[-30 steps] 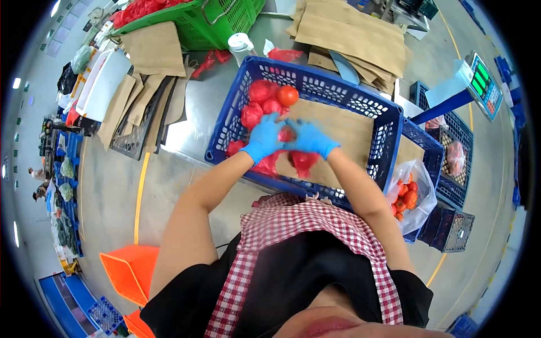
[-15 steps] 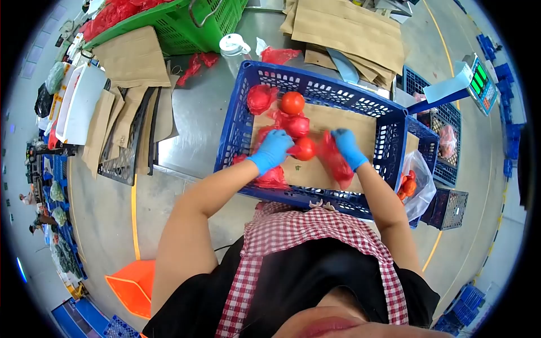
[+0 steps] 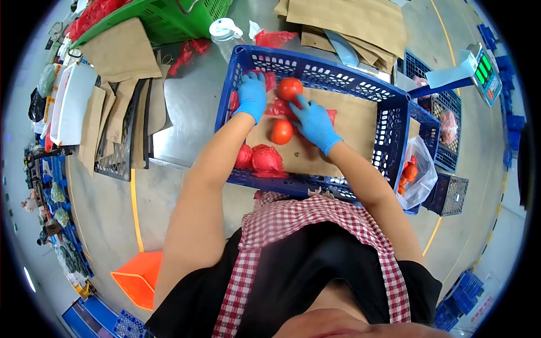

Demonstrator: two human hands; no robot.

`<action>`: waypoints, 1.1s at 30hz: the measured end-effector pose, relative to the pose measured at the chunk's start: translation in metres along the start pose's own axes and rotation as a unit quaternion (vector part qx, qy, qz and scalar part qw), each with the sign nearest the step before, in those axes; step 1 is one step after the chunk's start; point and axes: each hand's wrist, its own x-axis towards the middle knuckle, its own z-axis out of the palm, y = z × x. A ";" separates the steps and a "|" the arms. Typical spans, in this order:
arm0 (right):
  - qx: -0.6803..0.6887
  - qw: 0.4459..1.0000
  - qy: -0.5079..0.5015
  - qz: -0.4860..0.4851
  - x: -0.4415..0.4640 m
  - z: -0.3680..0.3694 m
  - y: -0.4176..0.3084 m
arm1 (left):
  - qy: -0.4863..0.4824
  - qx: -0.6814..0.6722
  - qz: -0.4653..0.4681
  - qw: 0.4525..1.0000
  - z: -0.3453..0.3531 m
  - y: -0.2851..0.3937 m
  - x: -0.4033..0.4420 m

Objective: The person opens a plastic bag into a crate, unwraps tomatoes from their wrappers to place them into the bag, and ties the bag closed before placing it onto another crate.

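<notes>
A blue crate (image 3: 393, 132) lined with brown cardboard stands in front of me. My left hand (image 3: 251, 97), in a blue glove, is over a red-bagged bundle (image 3: 269, 80) in the crate's far left corner; its fingers are bent over the red plastic. My right hand (image 3: 315, 123), also gloved, touches a bare tomato (image 3: 290, 88) with its fingertips, above a red bag (image 3: 279, 108). A second bare tomato (image 3: 282, 131) lies to the left of the right hand. Red-wrapped bundles (image 3: 266, 158) sit at the near left corner.
A green crate (image 3: 169, 19) with red bags is at the back left, a lidded jug (image 3: 226, 34) beside it. Cardboard sheets (image 3: 349, 22) lie behind the crate. A scale display (image 3: 486, 75) and a clear bag of tomatoes (image 3: 417, 172) are on the right.
My left hand has moved to the far left corner. My right hand has moved left to the far tomato, and the red bag it held lies lower in the crate. The near tomato has shifted left.
</notes>
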 end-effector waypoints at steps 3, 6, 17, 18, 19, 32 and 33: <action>-0.050 0.998 0.021 0.044 -0.026 0.006 0.021 | -0.072 -0.053 0.082 0.993 -0.005 -0.001 0.013; -0.026 0.992 0.028 0.119 -0.034 0.005 0.039 | -0.040 -0.125 0.124 0.984 -0.002 -0.001 0.004; 0.117 0.989 -0.094 0.019 -0.010 -0.043 -0.075 | -0.029 -0.415 0.091 0.905 -0.091 -0.026 -0.037; 0.103 0.985 -0.135 0.004 -0.013 -0.035 -0.087 | -0.008 -0.362 0.096 0.927 -0.091 -0.029 -0.038; 0.075 0.987 -0.139 -0.037 -0.018 -0.028 -0.097 | 0.001 -0.435 0.068 0.898 -0.097 -0.031 -0.037; 0.102 0.981 -0.158 0.054 -0.036 0.001 -0.083 | -0.413 0.016 0.350 0.841 -0.055 -0.036 -0.109; 0.081 0.979 -0.178 0.060 -0.036 -0.004 -0.078 | -0.406 -0.005 0.354 0.842 -0.057 -0.036 -0.108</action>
